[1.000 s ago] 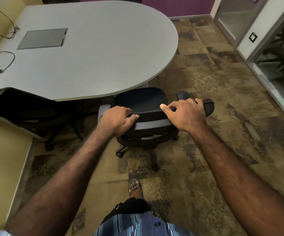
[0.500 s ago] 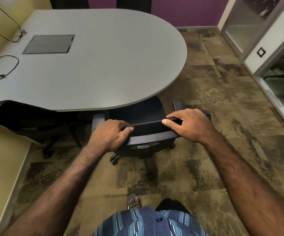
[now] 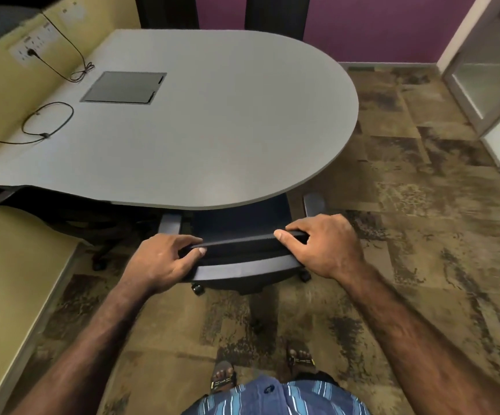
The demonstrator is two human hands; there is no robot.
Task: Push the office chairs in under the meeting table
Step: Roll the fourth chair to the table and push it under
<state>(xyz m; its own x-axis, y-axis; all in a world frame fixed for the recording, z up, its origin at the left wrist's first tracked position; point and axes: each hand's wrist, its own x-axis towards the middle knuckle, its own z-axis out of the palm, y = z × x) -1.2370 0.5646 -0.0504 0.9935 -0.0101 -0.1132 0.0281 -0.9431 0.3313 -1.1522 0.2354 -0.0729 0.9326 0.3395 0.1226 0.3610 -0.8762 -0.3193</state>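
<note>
A black office chair [image 3: 242, 223] stands at the near curved edge of the grey meeting table [image 3: 227, 139]. Most of its seat is hidden under the tabletop, and both armrests poke out beside it. My left hand [image 3: 161, 260] grips the left end of the backrest's top edge. My right hand [image 3: 323, 244] grips the right end of that same edge. Another dark chair [image 3: 72, 217] sits tucked under the table to the left, mostly in shadow.
Black cables [image 3: 48, 124] lie on the table's left side near a flush grey hatch [image 3: 124, 87]. A yellow partition [image 3: 12, 283] runs along the left. Glass doors [image 3: 488, 73] stand at the right. Patterned carpet [image 3: 407, 205] spreads right of the chair. My sandalled feet [image 3: 223, 375] stand behind it.
The chair has rolled forward under the table, so more of its seat is now covered. Both hands kept their grip on the backrest and moved with it.
</note>
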